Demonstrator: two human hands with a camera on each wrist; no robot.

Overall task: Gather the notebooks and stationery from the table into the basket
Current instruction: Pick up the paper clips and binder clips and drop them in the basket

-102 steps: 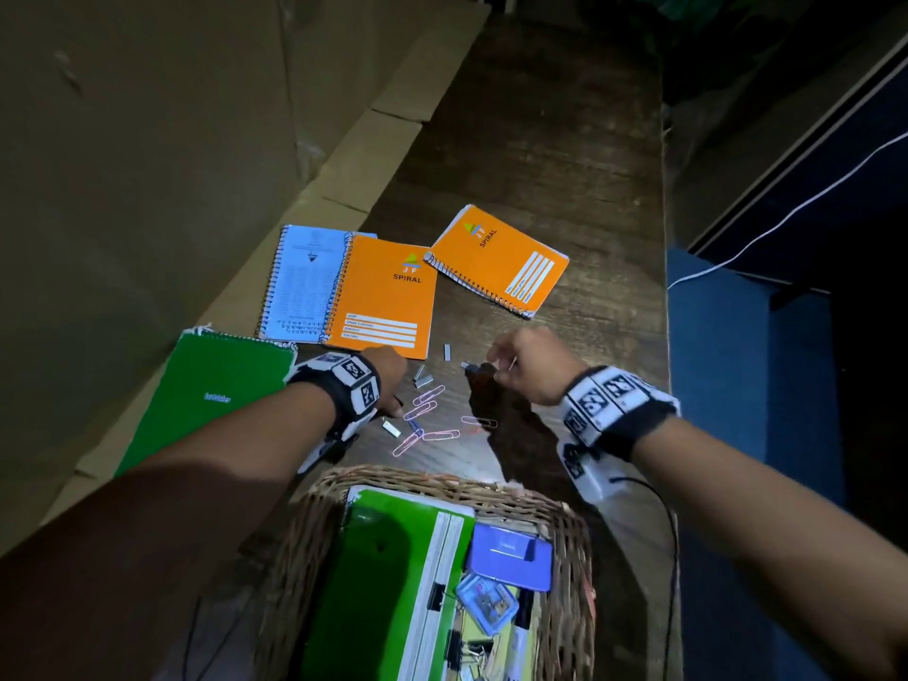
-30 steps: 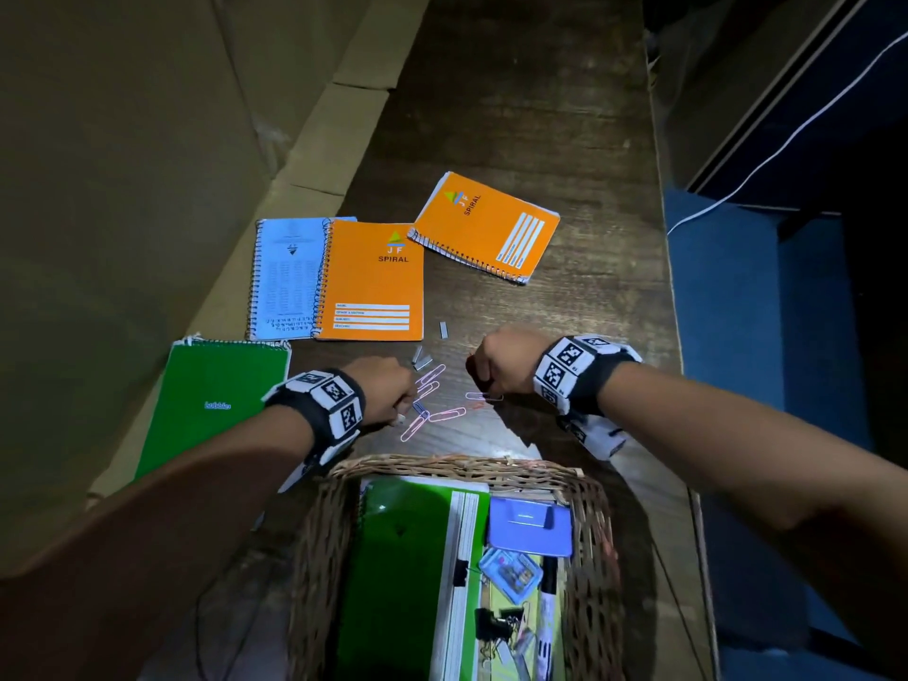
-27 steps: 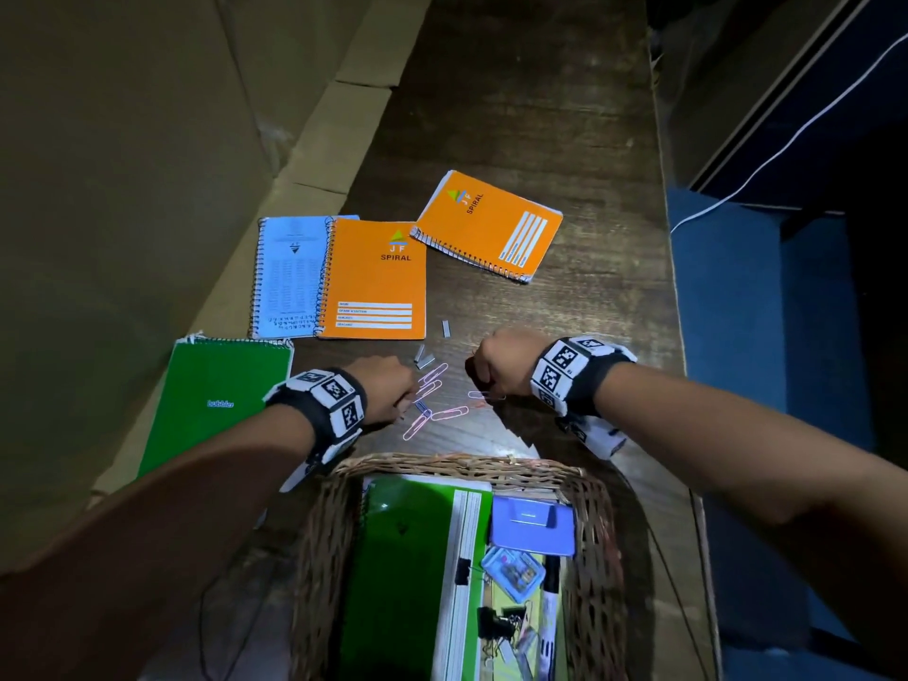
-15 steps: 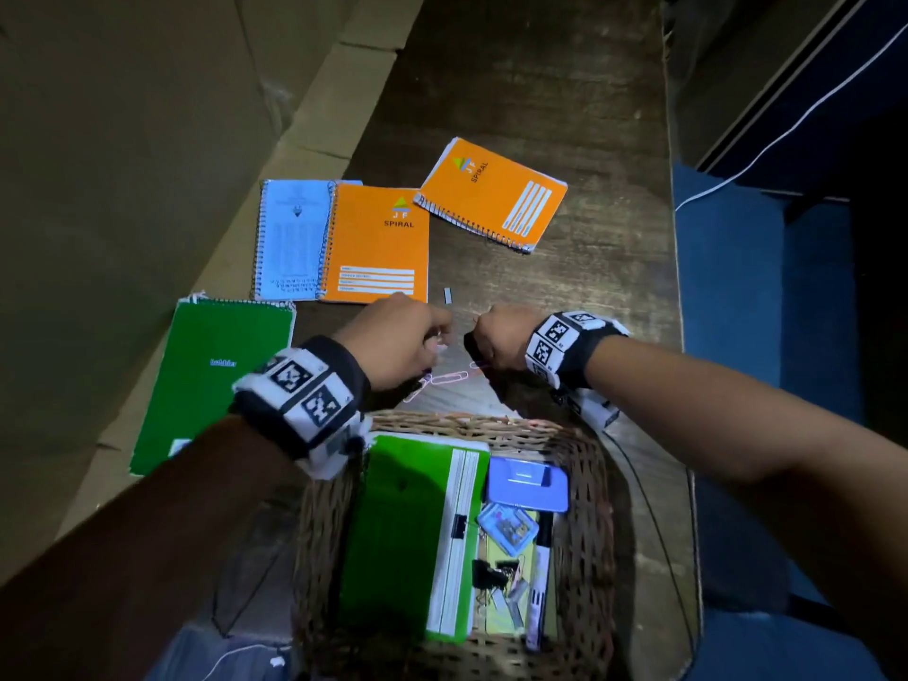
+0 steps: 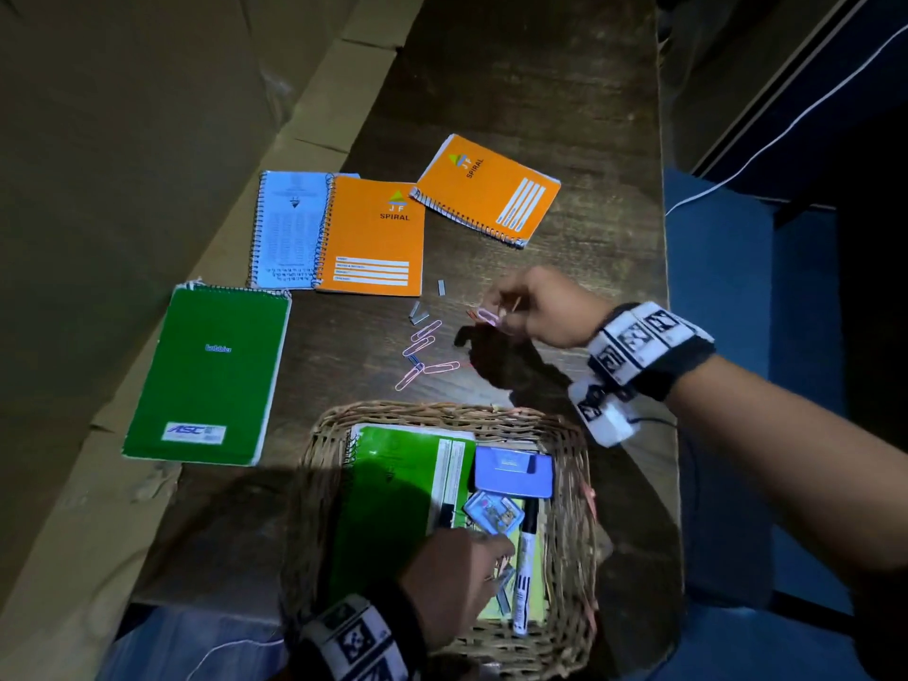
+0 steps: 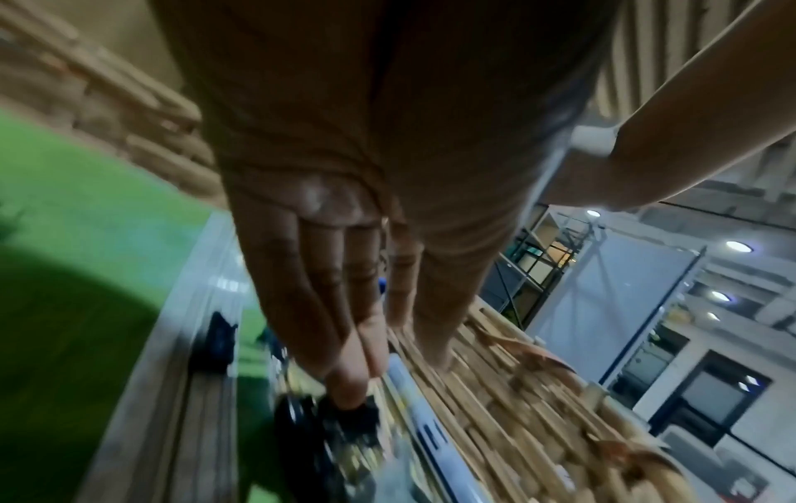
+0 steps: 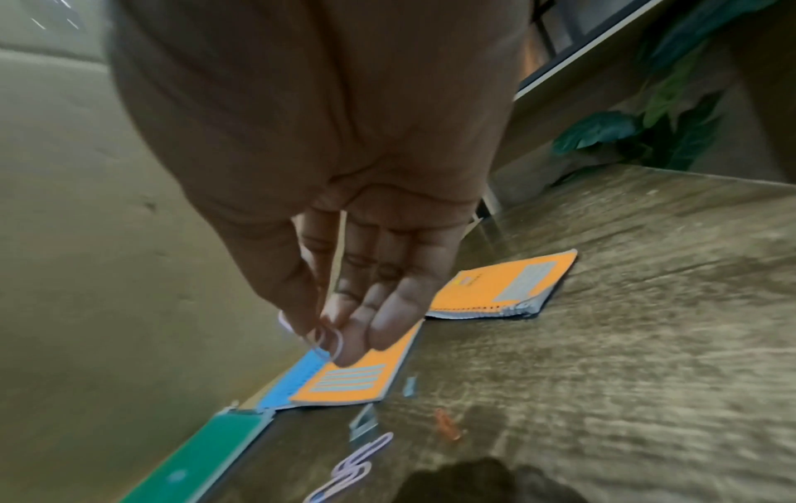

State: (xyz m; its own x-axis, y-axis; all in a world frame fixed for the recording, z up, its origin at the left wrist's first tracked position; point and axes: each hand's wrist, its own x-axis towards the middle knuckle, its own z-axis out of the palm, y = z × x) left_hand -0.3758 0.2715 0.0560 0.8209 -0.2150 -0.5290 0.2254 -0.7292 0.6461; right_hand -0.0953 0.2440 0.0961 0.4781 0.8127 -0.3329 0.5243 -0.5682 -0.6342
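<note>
My left hand (image 5: 494,550) reaches down inside the wicker basket (image 5: 572,513), fingers straight and together (image 6: 349,381), holding nothing that shows. A little above the table, my right hand (image 5: 498,312) pinches a pink paper clip (image 7: 325,338) between thumb and fingers. More pink paper clips (image 5: 423,349) and short staple strips (image 5: 417,312) lie loose on the wood in front of the basket. Beyond them lie a green notebook (image 5: 211,371), a blue notebook (image 5: 290,228) and two orange spiral notebooks (image 5: 373,235) (image 5: 486,189).
The basket holds a green notebook (image 5: 393,493), a blue stapler (image 5: 513,476), a small clear box (image 5: 491,513), a marker (image 5: 524,572) and binder clips. A cardboard wall (image 5: 123,140) lines the table's left side. The table's right edge (image 5: 670,336) drops to a blue surface.
My left hand left the clips on the table and came back into the basket, its fingers now straight. My right hand rose slightly with a paper clip pinched in it.
</note>
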